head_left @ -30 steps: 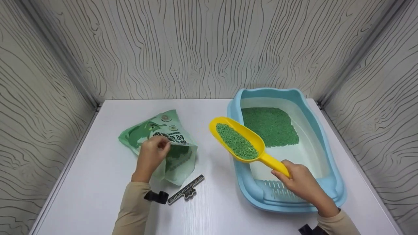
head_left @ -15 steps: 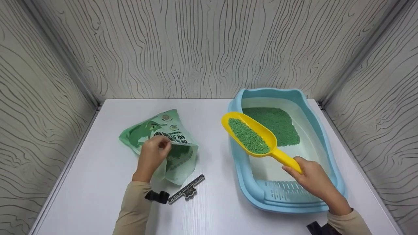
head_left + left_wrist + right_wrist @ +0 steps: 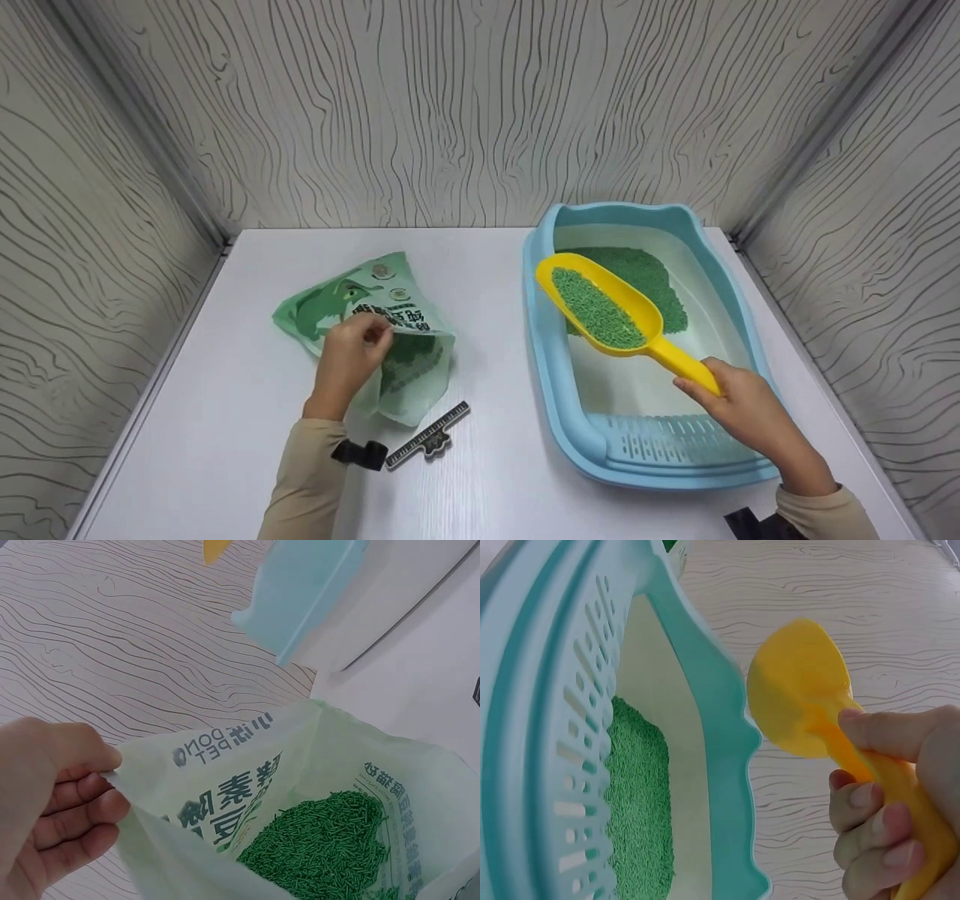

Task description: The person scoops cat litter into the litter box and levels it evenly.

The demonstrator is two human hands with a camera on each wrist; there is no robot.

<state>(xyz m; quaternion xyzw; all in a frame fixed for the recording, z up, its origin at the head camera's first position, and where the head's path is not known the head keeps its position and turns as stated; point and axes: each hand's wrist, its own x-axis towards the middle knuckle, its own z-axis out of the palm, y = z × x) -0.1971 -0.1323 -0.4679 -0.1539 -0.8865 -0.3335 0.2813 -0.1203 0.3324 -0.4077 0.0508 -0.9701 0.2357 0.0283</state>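
Observation:
On the left, the left hand (image 3: 352, 360) pinches the rim of a green bag (image 3: 412, 379), whose mouth is held open. Green pellets (image 3: 322, 847) lie inside it in the left wrist view. The right hand (image 3: 750, 409) grips the handle of a yellow scoop (image 3: 651, 315), its fingers curled round it in the right wrist view. Green pellets (image 3: 600, 311) fill much of the scoop, which is held level over the left part of a blue litter box (image 3: 559, 405). A bed of pellets (image 3: 671, 296) covers the far left part of the box floor.
A dark ruler-like clip (image 3: 429, 435) lies on the white table (image 3: 487, 480), just in front of the bag. Wood-grain panels (image 3: 450, 112) stand behind the table and at both sides. The litter box has a slotted ledge (image 3: 667, 442) at its near end.
The right hand has carried the loaded scoop rightward, from the gap beside the litter box to over its left part. The left hand and the bag have stayed in place.

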